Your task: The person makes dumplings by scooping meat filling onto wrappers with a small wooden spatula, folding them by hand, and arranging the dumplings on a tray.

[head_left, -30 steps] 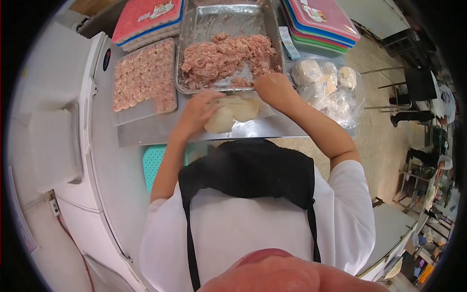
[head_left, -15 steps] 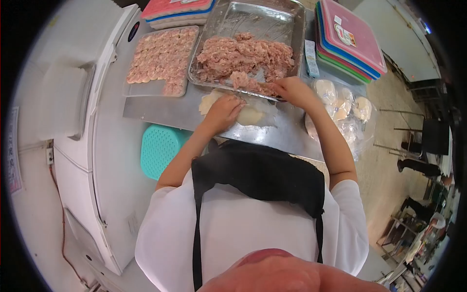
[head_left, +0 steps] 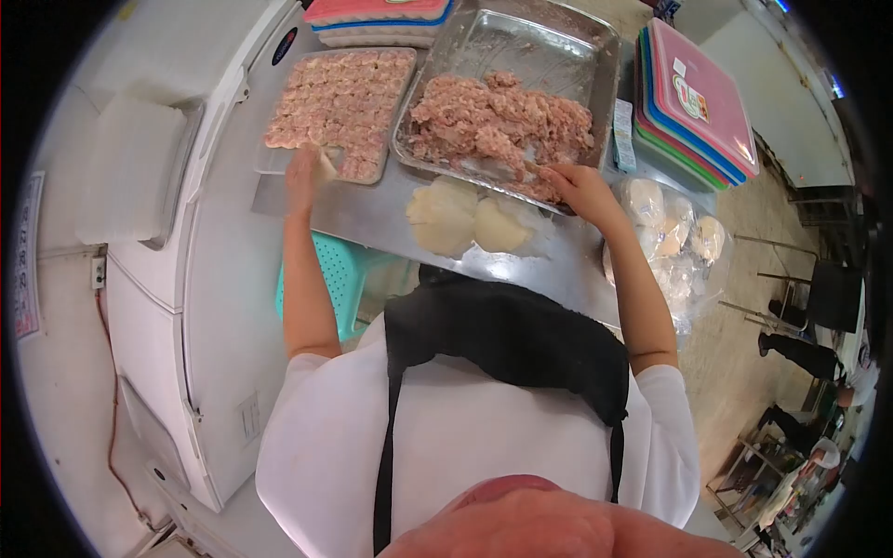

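Note:
My left hand (head_left: 305, 175) is over the front edge of a plastic tray (head_left: 271, 163) filled with rows of small meat-filled pieces (head_left: 339, 98); its fingers are closed on a pale piece. At the near right corner of a metal pan (head_left: 493, 37), my right hand (head_left: 575, 191) is closed on a thin tool at the ground meat (head_left: 502, 116). Most of that tool is hidden. Pale round dough wrappers (head_left: 445, 216) lie on the metal table (head_left: 358, 219) between my hands.
Stacked lidded trays (head_left: 698, 98) stand at the right, others (head_left: 377, 20) at the back left. Bagged dough balls (head_left: 674, 228) lie by my right forearm. A turquoise stool (head_left: 327, 274) is below the table. People (head_left: 809, 353) are far right.
My left hand has moved left from the wrappers to the filled tray, now with a pale piece. My right hand remains at the pan's near right corner. The view has shifted.

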The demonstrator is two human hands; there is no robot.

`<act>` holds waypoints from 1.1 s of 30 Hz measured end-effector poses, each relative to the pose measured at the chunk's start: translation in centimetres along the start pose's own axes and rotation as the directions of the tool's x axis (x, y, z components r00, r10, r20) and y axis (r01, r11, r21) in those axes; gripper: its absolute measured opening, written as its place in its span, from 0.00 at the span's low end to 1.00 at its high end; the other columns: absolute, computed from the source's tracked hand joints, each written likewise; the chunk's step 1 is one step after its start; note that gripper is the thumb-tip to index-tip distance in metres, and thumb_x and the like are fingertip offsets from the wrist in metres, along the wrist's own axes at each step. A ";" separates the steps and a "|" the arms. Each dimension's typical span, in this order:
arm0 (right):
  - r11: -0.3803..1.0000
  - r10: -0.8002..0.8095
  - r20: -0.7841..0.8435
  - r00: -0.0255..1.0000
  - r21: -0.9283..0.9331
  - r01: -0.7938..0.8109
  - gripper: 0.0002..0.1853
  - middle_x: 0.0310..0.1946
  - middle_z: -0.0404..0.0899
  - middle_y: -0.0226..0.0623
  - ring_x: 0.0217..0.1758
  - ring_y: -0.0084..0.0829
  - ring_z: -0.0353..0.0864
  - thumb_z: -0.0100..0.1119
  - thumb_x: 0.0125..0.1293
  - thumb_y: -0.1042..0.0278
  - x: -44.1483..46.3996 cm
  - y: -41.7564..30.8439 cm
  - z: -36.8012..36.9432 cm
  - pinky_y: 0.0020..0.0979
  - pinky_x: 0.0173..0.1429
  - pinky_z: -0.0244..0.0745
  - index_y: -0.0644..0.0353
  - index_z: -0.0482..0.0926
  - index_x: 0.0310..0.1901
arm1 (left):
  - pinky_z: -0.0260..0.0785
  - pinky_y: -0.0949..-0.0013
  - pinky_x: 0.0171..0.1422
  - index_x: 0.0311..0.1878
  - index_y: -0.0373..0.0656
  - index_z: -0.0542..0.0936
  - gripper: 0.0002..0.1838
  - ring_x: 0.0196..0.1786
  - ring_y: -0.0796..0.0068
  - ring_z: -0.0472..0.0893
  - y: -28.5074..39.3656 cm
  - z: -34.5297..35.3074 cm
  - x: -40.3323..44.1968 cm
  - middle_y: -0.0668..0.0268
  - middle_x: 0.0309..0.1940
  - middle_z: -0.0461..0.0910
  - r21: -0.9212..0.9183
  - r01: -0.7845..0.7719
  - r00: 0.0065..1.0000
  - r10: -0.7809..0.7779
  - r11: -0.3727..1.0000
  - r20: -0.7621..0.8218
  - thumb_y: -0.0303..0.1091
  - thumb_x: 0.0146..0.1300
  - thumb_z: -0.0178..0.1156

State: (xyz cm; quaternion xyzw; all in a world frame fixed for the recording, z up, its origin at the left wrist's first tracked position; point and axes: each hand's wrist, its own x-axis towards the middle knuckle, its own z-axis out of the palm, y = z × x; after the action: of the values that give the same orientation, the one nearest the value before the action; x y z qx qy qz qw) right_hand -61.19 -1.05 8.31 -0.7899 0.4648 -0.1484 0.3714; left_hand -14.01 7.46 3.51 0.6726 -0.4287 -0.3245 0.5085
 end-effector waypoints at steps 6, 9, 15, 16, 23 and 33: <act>0.991 0.137 -0.096 0.986 0.007 -0.137 0.17 0.31 0.80 0.53 0.36 0.49 0.81 0.53 0.67 0.54 -0.4 -1.1 0.8 0.40 0.42 0.73 0.59 0.81 0.45 | 0.68 0.60 0.52 0.50 0.40 0.74 0.20 0.49 0.55 0.77 1.4 -1.5 2.4 0.54 0.48 0.76 0.772 -0.151 0.978 0.209 0.617 0.024 0.39 0.57 0.64; 0.975 0.213 -0.118 0.970 -0.039 -0.219 0.18 0.31 0.80 0.52 0.36 0.49 0.81 0.53 0.67 0.53 -0.1 -1.6 1.3 0.39 0.42 0.73 0.58 0.82 0.46 | 0.69 0.57 0.53 0.53 0.42 0.73 0.24 0.52 0.52 0.76 -0.9 -1.8 4.9 0.52 0.53 0.74 0.821 -0.310 0.923 0.359 0.479 0.138 0.37 0.53 0.65; 0.952 0.283 -0.184 0.941 -0.064 -0.299 0.18 0.29 0.80 0.51 0.35 0.46 0.82 0.53 0.67 0.52 0.2 -2.2 2.2 0.38 0.42 0.73 0.58 0.82 0.45 | 0.70 0.56 0.54 0.52 0.46 0.75 0.23 0.53 0.53 0.76 -0.3 -2.5 7.2 0.56 0.54 0.72 0.787 -0.273 0.962 0.173 0.553 0.213 0.36 0.52 0.67; 0.949 0.297 -0.196 0.935 -0.047 -0.311 0.18 0.29 0.80 0.51 0.35 0.45 0.82 0.53 0.67 0.51 0.2 -2.2 2.2 0.37 0.42 0.73 0.58 0.82 0.45 | 0.69 0.56 0.55 0.51 0.48 0.76 0.22 0.54 0.54 0.75 -0.3 -2.7 7.3 0.58 0.55 0.72 0.775 -0.264 0.965 0.150 0.574 0.217 0.35 0.52 0.67; 0.936 0.338 -0.251 0.907 -0.007 -0.351 0.17 0.30 0.81 0.51 0.34 0.44 0.82 0.55 0.66 0.53 0.4 -1.6 2.8 0.36 0.42 0.73 0.58 0.82 0.45 | 0.71 0.55 0.51 0.50 0.48 0.77 0.24 0.52 0.53 0.76 0.8 -4.0 6.8 0.55 0.52 0.72 0.740 -0.381 0.924 0.203 0.555 0.324 0.38 0.48 0.70; 0.918 0.378 -0.272 0.885 -0.018 -0.397 0.16 0.30 0.80 0.51 0.32 0.44 0.81 0.55 0.66 0.54 0.4 -2.3 2.8 0.36 0.41 0.72 0.56 0.82 0.46 | 0.70 0.56 0.51 0.50 0.50 0.78 0.25 0.51 0.52 0.76 -0.7 -3.4 8.4 0.56 0.49 0.72 0.716 -0.485 0.874 0.241 0.502 0.422 0.34 0.45 0.71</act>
State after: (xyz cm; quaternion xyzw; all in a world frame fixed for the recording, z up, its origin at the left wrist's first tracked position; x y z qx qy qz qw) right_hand -57.92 0.51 8.02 -0.6675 0.6634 -0.1577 0.2992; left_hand -7.34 1.32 3.76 0.6710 -0.7246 -0.0670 0.1426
